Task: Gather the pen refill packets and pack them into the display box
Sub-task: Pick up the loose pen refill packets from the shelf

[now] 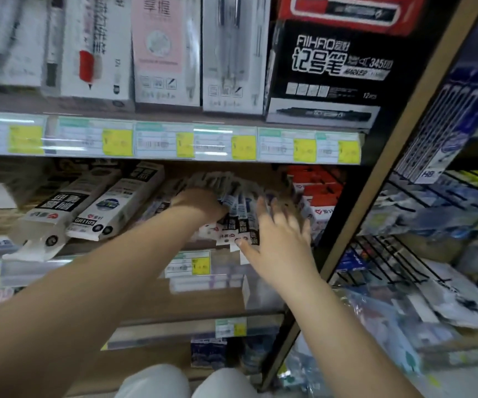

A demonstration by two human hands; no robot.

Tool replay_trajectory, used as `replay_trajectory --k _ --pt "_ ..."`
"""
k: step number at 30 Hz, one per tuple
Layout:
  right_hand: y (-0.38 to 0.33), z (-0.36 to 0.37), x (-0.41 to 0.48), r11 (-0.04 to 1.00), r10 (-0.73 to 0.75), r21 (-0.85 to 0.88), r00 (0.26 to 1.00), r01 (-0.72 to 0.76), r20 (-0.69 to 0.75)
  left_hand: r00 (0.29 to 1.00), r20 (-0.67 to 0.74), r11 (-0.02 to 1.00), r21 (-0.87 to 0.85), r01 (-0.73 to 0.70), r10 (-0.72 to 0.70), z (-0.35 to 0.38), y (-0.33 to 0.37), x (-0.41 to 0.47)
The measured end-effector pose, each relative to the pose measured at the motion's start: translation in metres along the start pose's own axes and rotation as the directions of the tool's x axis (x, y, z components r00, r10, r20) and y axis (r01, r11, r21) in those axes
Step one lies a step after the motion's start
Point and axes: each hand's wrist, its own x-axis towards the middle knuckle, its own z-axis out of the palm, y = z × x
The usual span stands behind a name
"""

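Gathering barely begun, to judge by the pen refill packets [233, 193] lying fanned and loose on the middle shelf [134, 262]; no display box plainly made out, so all the packing left to do. Wedged between both hands, those packets; left hand [200, 203] dug into the pile's left side, fingers buried, grip impossible to tell; right hand [278, 237] splayed and straight-fingered, pressing the pile's right front, just beside the red boxes [318, 191].

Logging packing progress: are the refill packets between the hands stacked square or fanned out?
Fanned out: the pen refill packets splay at different angles between the left hand and the straight-fingered right hand.
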Motion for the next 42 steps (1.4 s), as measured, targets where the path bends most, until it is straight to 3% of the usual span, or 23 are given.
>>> replay_trajectory --k 15,20,25,30,35,37,39,42 --pt "-0.003 -0.005 0.013 1.000 0.020 -0.019 1.000 -0.021 -0.017 0.986 -0.167 0.999 -0.028 0.019 -0.023 -0.011 -0.008 0.011" --pt "-0.010 -0.007 0.017 0.999 0.030 -0.011 0.998 -0.030 -0.051 0.974 -0.224 0.996 -0.070 -0.063 0.046 -0.024 -0.021 0.002" --pt "-0.018 -0.011 0.017 1.000 0.024 -0.010 0.996 -0.025 -0.084 0.930 -0.305 0.977 0.112 -0.179 0.205 -0.037 -0.042 -0.023" --pt "-0.022 -0.023 0.009 1.000 -0.009 0.016 0.992 0.011 -0.123 0.912 -0.232 0.912 0.322 -0.256 0.338 -0.043 -0.073 -0.050" --pt "-0.034 -0.043 0.002 0.991 -0.134 0.012 0.986 0.136 -0.096 0.753 -0.237 0.757 0.447 -0.477 0.614 -0.032 -0.105 -0.077" --pt "-0.039 -0.052 0.001 0.980 -0.195 0.040 0.981 0.196 -0.017 0.563 -0.319 0.641 0.499 -0.584 0.762 -0.029 -0.110 -0.082" --pt "-0.044 -0.063 0.001 0.963 -0.232 0.173 0.961 0.206 0.149 0.362 -0.394 0.529 0.518 -0.672 0.845 -0.028 -0.110 -0.091" --pt "-0.050 -0.071 0.001 0.912 -0.331 0.382 0.823 0.153 0.461 0.201 -0.392 0.388 0.488 -0.782 0.898 -0.029 -0.100 -0.109"
